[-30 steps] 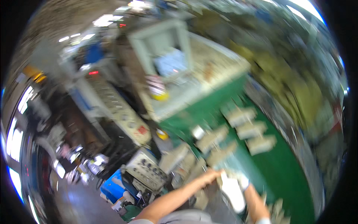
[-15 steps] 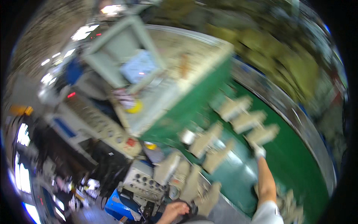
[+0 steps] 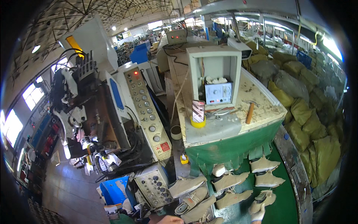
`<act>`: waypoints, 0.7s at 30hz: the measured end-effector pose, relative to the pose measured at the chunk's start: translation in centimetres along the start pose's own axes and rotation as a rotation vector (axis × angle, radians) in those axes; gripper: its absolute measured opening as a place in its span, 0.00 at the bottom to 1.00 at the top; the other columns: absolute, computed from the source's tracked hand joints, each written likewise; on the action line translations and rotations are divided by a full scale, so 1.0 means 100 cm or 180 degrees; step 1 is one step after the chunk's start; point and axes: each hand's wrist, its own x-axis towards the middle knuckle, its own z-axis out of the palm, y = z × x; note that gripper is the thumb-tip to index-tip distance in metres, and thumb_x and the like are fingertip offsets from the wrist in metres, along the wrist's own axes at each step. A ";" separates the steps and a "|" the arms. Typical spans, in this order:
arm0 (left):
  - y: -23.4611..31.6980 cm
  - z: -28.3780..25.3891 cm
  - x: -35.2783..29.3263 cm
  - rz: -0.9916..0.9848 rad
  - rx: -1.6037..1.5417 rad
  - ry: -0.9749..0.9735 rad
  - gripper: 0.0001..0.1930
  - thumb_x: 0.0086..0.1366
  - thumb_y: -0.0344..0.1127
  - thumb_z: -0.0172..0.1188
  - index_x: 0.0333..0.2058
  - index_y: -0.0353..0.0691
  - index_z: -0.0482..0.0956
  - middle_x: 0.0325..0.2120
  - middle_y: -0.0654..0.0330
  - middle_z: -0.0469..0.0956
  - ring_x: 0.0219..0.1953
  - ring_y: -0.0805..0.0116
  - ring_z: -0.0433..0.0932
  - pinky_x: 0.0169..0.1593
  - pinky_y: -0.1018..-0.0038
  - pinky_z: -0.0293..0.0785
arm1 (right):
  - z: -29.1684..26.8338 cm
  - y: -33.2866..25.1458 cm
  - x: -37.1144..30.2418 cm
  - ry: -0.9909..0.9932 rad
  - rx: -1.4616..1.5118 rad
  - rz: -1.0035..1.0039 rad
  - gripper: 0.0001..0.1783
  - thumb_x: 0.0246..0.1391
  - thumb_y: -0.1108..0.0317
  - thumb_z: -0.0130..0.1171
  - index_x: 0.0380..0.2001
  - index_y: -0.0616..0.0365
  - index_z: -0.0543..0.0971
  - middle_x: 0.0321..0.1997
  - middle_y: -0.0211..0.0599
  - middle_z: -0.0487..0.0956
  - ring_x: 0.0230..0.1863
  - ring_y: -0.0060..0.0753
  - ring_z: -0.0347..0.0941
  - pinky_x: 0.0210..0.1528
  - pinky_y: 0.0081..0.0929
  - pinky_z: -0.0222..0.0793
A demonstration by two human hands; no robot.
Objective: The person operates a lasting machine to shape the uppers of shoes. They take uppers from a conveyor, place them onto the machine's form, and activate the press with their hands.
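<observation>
My right hand [image 3: 257,213], in a pale glove, has its fingers closed on a beige shoe [image 3: 267,197] at the near end of the right-hand row. That shoe is turned differently from its neighbours. Just beyond it lie beige shoes [image 3: 269,179] on the green surface [image 3: 283,205]. To its left are more beige shoes [image 3: 234,199]. At the lower edge, my left hand [image 3: 170,220] shows only in part, near a beige shoe [image 3: 199,209]; its fingers are cut off by the frame.
Ahead stands a bench with a green cloth [image 3: 231,143], bearing a box-framed device [image 3: 214,52], a hammer [image 3: 250,114] and a phone [image 3: 198,111] on a yellow roll. Left are a machine with a knobbed panel [image 3: 147,108] and a blue bin [image 3: 117,192]. Stuffed sacks [image 3: 300,108] line the right.
The view has swung upward and levelled, so the scene sits lower and sharper. My right hand stays at the near shoe of the right row, which now points another way.
</observation>
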 end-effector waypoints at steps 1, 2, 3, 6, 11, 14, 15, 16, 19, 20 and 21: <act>0.027 -0.009 -0.004 0.0308 0.0286 -0.0200 0.12 0.72 0.39 0.59 0.46 0.37 0.82 0.35 0.57 0.86 0.35 0.70 0.85 0.39 0.76 0.80 | 0.028 0.024 -0.010 -0.0078 -0.0071 0.0127 0.25 0.65 0.55 0.57 0.58 0.62 0.75 0.54 0.41 0.81 0.55 0.46 0.77 0.58 0.47 0.75; 0.057 -0.021 -0.012 0.0923 0.0387 -0.0284 0.14 0.73 0.42 0.57 0.45 0.37 0.82 0.35 0.58 0.86 0.36 0.68 0.85 0.38 0.72 0.80 | 0.054 0.052 -0.019 -0.0142 -0.0145 0.0256 0.25 0.65 0.55 0.57 0.58 0.62 0.75 0.54 0.41 0.81 0.55 0.45 0.77 0.58 0.46 0.74; 0.093 -0.037 -0.025 0.0825 0.0084 0.0074 0.20 0.70 0.37 0.62 0.55 0.29 0.76 0.42 0.52 0.84 0.44 0.63 0.84 0.49 0.68 0.80 | 0.082 0.079 -0.023 -0.0208 -0.0240 0.0347 0.25 0.66 0.55 0.57 0.58 0.61 0.75 0.54 0.41 0.81 0.55 0.45 0.77 0.58 0.46 0.74; 0.252 -0.092 -0.053 0.2536 -0.0707 -0.0195 0.26 0.68 0.40 0.60 0.58 0.27 0.73 0.49 0.44 0.81 0.49 0.50 0.83 0.53 0.55 0.79 | 0.136 0.119 -0.048 -0.0241 -0.0563 0.0255 0.24 0.66 0.56 0.56 0.57 0.61 0.76 0.54 0.41 0.80 0.55 0.44 0.77 0.59 0.45 0.74; 0.447 -0.185 -0.131 0.4905 -0.0602 0.0589 0.42 0.72 0.65 0.44 0.67 0.28 0.61 0.61 0.41 0.72 0.62 0.46 0.73 0.70 0.51 0.57 | 0.212 0.204 -0.076 -0.0493 -0.1016 0.0183 0.22 0.67 0.57 0.54 0.57 0.61 0.76 0.55 0.40 0.80 0.55 0.43 0.77 0.60 0.42 0.73; 0.433 -0.214 -0.164 0.4454 -0.1671 -0.0131 0.32 0.74 0.59 0.46 0.55 0.29 0.67 0.48 0.43 0.74 0.48 0.54 0.74 0.52 0.60 0.67 | 0.243 0.241 -0.086 -0.0452 -0.1295 0.0109 0.21 0.68 0.58 0.54 0.56 0.60 0.76 0.55 0.40 0.80 0.55 0.42 0.77 0.60 0.41 0.73; 0.384 -0.226 -0.155 0.4241 -0.1658 -0.0368 0.27 0.73 0.57 0.50 0.44 0.31 0.71 0.37 0.46 0.75 0.35 0.57 0.74 0.39 0.64 0.67 | 0.253 0.253 -0.088 -0.0386 -0.1375 0.0027 0.21 0.68 0.58 0.53 0.56 0.60 0.76 0.55 0.40 0.80 0.55 0.41 0.77 0.60 0.40 0.73; 0.336 -0.240 -0.155 0.4147 -0.1570 -0.0582 0.25 0.72 0.55 0.53 0.33 0.33 0.75 0.25 0.49 0.76 0.22 0.59 0.74 0.26 0.68 0.67 | 0.264 0.267 -0.090 -0.0376 -0.1462 -0.0003 0.21 0.68 0.58 0.53 0.56 0.60 0.77 0.55 0.40 0.80 0.55 0.41 0.76 0.60 0.40 0.72; 0.257 -0.243 -0.158 0.2652 -0.0649 0.1221 0.22 0.70 0.49 0.59 0.28 0.32 0.81 0.18 0.56 0.79 0.15 0.71 0.76 0.18 0.74 0.69 | 0.278 0.321 -0.094 -0.0457 -0.1589 0.0128 0.20 0.68 0.59 0.52 0.56 0.60 0.77 0.55 0.39 0.80 0.55 0.40 0.76 0.61 0.39 0.72; 0.229 -0.243 -0.159 0.2188 -0.0007 0.1526 0.19 0.70 0.46 0.61 0.32 0.32 0.82 0.22 0.57 0.82 0.19 0.73 0.79 0.22 0.76 0.73 | 0.289 0.344 -0.094 -0.0500 -0.1636 0.0250 0.20 0.69 0.59 0.52 0.56 0.60 0.77 0.55 0.39 0.80 0.55 0.40 0.76 0.61 0.38 0.72; 0.203 -0.242 -0.146 0.1716 0.0583 0.1639 0.16 0.71 0.43 0.62 0.37 0.32 0.84 0.26 0.58 0.84 0.24 0.75 0.82 0.27 0.79 0.77 | 0.295 0.365 -0.096 -0.0482 -0.1718 0.0316 0.19 0.69 0.59 0.51 0.56 0.60 0.77 0.55 0.39 0.80 0.55 0.39 0.76 0.61 0.38 0.72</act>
